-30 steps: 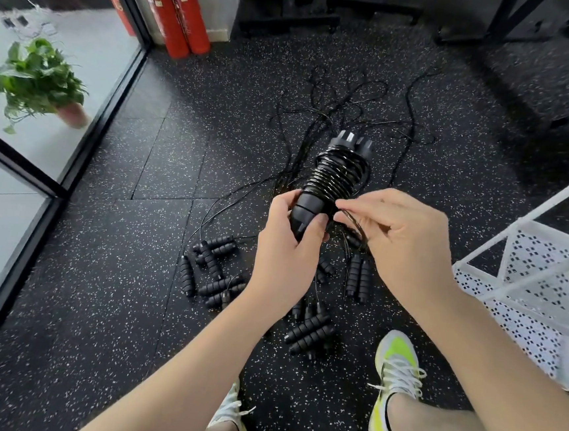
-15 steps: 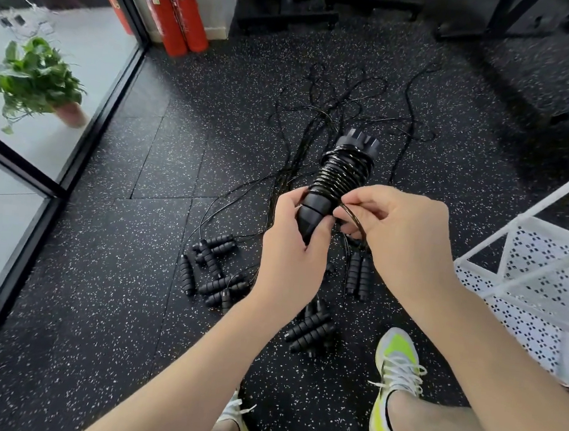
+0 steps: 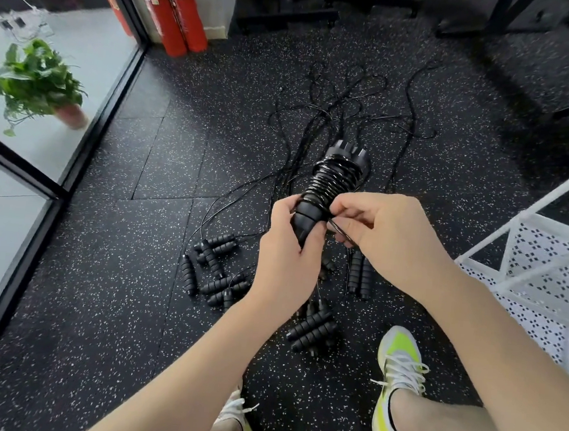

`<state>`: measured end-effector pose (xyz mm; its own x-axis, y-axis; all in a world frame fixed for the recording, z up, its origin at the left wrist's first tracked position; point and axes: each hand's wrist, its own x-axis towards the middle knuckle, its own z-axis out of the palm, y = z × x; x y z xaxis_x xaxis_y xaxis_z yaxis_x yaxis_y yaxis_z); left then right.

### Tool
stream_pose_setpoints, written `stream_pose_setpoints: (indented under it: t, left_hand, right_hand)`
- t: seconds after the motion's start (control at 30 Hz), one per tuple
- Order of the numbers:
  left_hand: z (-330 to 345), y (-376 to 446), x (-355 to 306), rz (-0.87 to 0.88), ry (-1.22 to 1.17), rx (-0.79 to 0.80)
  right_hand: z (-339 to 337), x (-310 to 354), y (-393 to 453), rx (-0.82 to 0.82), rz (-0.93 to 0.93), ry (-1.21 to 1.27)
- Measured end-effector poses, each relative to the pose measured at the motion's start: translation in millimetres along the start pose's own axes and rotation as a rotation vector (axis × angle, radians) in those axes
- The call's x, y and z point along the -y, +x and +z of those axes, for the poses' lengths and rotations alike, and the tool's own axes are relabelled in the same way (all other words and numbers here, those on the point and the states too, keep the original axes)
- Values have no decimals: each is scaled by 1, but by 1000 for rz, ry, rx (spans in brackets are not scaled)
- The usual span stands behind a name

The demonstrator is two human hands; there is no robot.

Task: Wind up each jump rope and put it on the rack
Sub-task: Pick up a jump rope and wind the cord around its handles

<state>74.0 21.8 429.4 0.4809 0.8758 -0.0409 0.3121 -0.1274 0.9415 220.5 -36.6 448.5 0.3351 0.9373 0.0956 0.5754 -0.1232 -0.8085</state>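
Observation:
My left hand (image 3: 287,250) grips the lower end of a pair of black jump rope handles (image 3: 334,178), held tilted up and away from me with black cord wound in tight coils around them. My right hand (image 3: 384,237) pinches the loose end of that cord (image 3: 338,227) beside the handles' lower part. Several other black ribbed handles (image 3: 214,271) lie on the floor below my hands, their thin cords (image 3: 336,116) spread in a tangle beyond. A white perforated rack (image 3: 546,272) stands at the right edge.
Red fire extinguishers (image 3: 170,9) stand at the back left by a glass wall, with a potted plant (image 3: 36,87) behind the glass. Dark gym equipment frames (image 3: 499,24) line the back. My feet in yellow-white shoes (image 3: 396,379) rest on the speckled black rubber floor.
My right hand has moved slightly up along the handles with the cord end, closing the last turn near my left thumb. The wound bundle stays in my left hand.

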Motion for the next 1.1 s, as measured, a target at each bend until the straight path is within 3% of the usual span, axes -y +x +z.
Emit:
stream_pose_setpoints:
  t: [0.13,0.23,0.37,0.6,0.87,1.1]
  left_hand:
    - [-1,-1,2,-2,3,9]
    - [2,-1,1,-14,7,19]
    - [7,-1,-2,3,23,34]
    - [-1,-1,-4,10,3,70]
    - [-2,-3,-7,-18,9,84]
    - [-3,-2,0,-6,27,99]
  right_hand:
    - [-7,0,1,36,-1,-10]
    - [-7,-1,1,-53,45,-12]
    - [-4,-2,0,-142,-59,-170]
    - [-8,-1,-3,-139,28,96]
    - [0,17,-8,-273,44,-194]
    - [4,20,-5,-199,24,-284]
